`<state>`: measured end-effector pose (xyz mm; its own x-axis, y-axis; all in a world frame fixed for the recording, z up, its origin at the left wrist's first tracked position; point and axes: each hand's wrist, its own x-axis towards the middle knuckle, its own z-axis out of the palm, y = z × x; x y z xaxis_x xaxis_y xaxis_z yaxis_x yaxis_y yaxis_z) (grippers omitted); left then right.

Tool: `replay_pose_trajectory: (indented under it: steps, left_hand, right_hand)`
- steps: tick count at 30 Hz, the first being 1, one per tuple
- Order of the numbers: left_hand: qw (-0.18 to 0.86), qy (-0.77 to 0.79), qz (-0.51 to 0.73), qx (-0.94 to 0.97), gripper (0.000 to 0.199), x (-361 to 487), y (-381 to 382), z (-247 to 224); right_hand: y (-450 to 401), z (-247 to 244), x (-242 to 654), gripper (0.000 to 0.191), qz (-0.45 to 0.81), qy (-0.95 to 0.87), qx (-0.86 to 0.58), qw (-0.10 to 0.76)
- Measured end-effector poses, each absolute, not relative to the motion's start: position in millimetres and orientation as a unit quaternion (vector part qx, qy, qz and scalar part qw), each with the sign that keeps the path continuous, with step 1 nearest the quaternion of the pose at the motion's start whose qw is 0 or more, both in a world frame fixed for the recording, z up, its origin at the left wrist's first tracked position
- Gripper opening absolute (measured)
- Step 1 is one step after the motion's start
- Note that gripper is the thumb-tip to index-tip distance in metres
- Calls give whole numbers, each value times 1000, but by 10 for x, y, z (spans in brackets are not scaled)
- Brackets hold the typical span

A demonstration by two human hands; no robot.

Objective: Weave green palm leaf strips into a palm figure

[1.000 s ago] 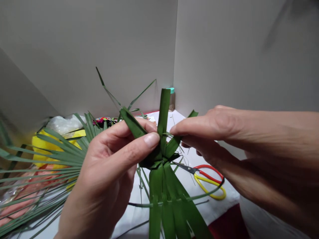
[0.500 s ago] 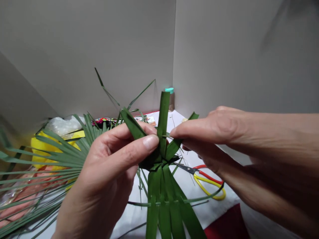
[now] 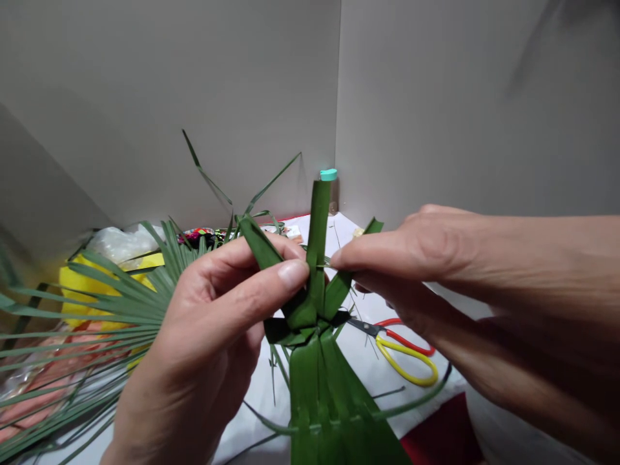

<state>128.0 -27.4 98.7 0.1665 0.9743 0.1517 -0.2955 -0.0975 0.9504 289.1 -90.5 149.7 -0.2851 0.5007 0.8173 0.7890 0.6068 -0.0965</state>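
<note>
A green leaf weaving (image 3: pixel 322 374) took the center of the frame, held up between the two hands above the worktop (image 3: pixel 266 381). Its long strips fanned downward below the hands, crossed by a narrow green strand (image 3: pixel 411 408), while an upright strip (image 3: pixel 318 223) rose between the fingertips. The left hand (image 3: pixel 208 329) pinched the weaving between thumb and forefinger beside the upright strip, with a folded strip (image 3: pixel 260 244) slanting up past the thumb. The right hand (image 3: pixel 416 255) came in from the side, its fingertips pinched together on a thin sliver (image 3: pixel 325 265) at the upright strip; the sliver was too small to identify.

Beneath the right hand, scissors (image 3: pixel 380 332) with one red handle and one yellow handle lay on the white-covered worktop. To the left of the left hand, a large fan-shaped leaf (image 3: pixel 145 307) spread over yellow material (image 3: pixel 77 287), with a clear plastic bag (image 3: pixel 123 242) behind it. A container with a turquoise lid (image 3: pixel 328 174) stood beyond both hands, near the corner of gray walls (image 3: pixel 242 84). Red material (image 3: pixel 440 436) showed below the right hand.
</note>
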Motion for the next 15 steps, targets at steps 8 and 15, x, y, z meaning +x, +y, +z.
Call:
replay_pose_trajectory:
  steps: [8, 15]
  left_hand:
    - [613, 305, 521, 510, 12, 1218, -325, 956]
    - [611, 306, 522, 511, 14, 1218, -311, 935]
  right_hand:
    - [-754, 1264, 2854, 23, -136, -784, -394, 461]
    - [-689, 1127, 2834, 24, -122, -764, -386, 503]
